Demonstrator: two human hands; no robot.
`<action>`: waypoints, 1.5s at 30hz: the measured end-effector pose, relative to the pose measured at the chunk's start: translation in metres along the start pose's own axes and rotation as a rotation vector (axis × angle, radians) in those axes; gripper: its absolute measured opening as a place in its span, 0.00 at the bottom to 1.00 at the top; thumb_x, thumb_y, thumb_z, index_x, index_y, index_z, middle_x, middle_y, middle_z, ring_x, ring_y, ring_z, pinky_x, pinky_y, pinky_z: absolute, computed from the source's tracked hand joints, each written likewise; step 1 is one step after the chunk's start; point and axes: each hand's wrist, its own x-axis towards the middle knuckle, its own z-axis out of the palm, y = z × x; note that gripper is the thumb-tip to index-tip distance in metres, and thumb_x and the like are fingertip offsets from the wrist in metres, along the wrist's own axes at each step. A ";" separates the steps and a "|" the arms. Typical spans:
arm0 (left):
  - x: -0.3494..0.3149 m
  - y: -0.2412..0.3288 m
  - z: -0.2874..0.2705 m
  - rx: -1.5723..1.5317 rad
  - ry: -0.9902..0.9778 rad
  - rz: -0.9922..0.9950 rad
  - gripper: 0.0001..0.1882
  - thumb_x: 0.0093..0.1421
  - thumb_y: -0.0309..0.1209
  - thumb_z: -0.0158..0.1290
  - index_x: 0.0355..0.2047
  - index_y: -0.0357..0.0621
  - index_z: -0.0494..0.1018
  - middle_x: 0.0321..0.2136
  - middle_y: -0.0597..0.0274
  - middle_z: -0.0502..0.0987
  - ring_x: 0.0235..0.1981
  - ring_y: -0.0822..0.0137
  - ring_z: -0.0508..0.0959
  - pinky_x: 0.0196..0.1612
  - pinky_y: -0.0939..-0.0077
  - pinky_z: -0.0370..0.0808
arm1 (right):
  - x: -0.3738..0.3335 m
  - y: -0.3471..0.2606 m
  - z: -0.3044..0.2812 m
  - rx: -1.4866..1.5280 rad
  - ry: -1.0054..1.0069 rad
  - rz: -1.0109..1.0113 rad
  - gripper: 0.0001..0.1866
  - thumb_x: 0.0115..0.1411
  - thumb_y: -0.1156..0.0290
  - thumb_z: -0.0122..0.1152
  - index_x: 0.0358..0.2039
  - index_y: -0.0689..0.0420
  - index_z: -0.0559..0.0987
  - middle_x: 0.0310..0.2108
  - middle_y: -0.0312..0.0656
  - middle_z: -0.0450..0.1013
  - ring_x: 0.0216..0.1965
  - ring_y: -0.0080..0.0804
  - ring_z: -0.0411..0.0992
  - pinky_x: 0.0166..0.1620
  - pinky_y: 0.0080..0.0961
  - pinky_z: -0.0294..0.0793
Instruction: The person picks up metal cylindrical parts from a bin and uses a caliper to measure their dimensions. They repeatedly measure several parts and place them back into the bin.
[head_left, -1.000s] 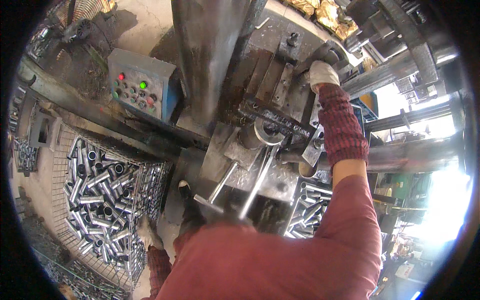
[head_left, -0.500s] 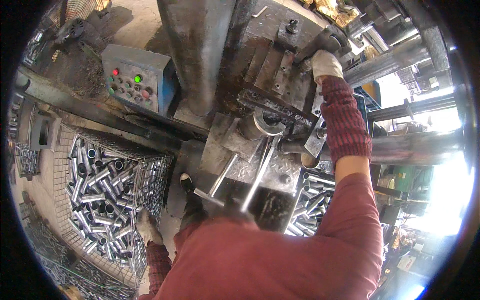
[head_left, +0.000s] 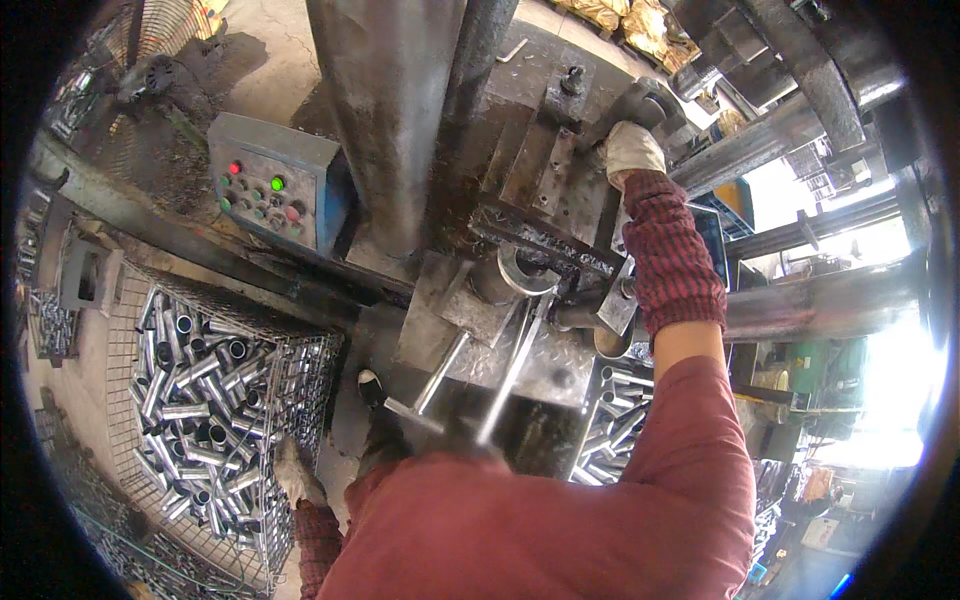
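Note:
My right hand (head_left: pixel 634 151), in a pale work glove, reaches across the machine to its far right part. It lies against a dark round metal fitting (head_left: pixel 648 104); its fingers are turned away, and anything under them is hidden. My left hand (head_left: pixel 297 473), also gloved, hangs low at the side of a wire basket (head_left: pixel 300 400) full of cut shiny metal tubes (head_left: pixel 205 400). Its fingers are too small and unclear to read. Between my hands, a curved metal cradle (head_left: pixel 515 277) sits on the machine plate, with long steel rods (head_left: pixel 510 375) running toward me.
A control box (head_left: pixel 268 185) with lit red and green buttons stands at the left, beside a thick steel column (head_left: pixel 388 110). More metal tubes (head_left: pixel 613 415) lie under the plate's right edge. Heavy horizontal bars (head_left: pixel 820 300) cross at the right. A hex key (head_left: pixel 512 50) lies at the back.
My right hand has shifted slightly left, still at the far machine part. My left hand stays beside the basket. The whole view has moved a little.

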 end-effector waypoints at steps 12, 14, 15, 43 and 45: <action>-0.023 0.043 0.008 -0.130 0.105 -0.015 0.31 0.76 0.57 0.52 0.48 0.35 0.80 0.40 0.55 0.81 0.40 0.58 0.79 0.45 0.59 0.78 | -0.008 0.003 -0.018 0.106 -0.011 0.151 0.12 0.58 0.72 0.71 0.43 0.56 0.91 0.47 0.55 0.87 0.52 0.56 0.86 0.55 0.47 0.87; -0.017 0.025 0.005 -0.182 0.079 -0.053 0.32 0.74 0.58 0.54 0.53 0.35 0.81 0.43 0.55 0.82 0.41 0.58 0.79 0.48 0.59 0.78 | -0.003 0.003 -0.013 0.084 -0.022 0.098 0.12 0.58 0.71 0.70 0.42 0.57 0.91 0.46 0.56 0.87 0.51 0.57 0.86 0.54 0.48 0.87; -0.015 0.015 0.007 -0.139 0.128 -0.105 0.33 0.74 0.58 0.55 0.55 0.36 0.81 0.44 0.55 0.83 0.42 0.58 0.80 0.48 0.60 0.79 | 0.000 0.002 -0.011 0.083 -0.002 0.070 0.11 0.58 0.71 0.69 0.41 0.58 0.91 0.45 0.57 0.87 0.51 0.58 0.86 0.53 0.48 0.87; -0.014 0.029 -0.005 0.075 -0.061 -0.069 0.41 0.77 0.63 0.49 0.68 0.36 0.76 0.61 0.42 0.82 0.61 0.47 0.82 0.63 0.56 0.79 | 0.000 0.015 -0.002 0.022 -0.057 0.048 0.13 0.57 0.71 0.73 0.43 0.59 0.91 0.47 0.58 0.86 0.53 0.54 0.86 0.55 0.45 0.87; -0.010 0.033 -0.003 0.116 -0.122 -0.053 0.42 0.77 0.64 0.47 0.70 0.36 0.75 0.63 0.44 0.81 0.61 0.48 0.81 0.64 0.57 0.78 | 0.002 0.014 -0.008 0.059 -0.045 0.064 0.14 0.56 0.71 0.73 0.43 0.59 0.91 0.47 0.58 0.86 0.53 0.54 0.86 0.55 0.45 0.87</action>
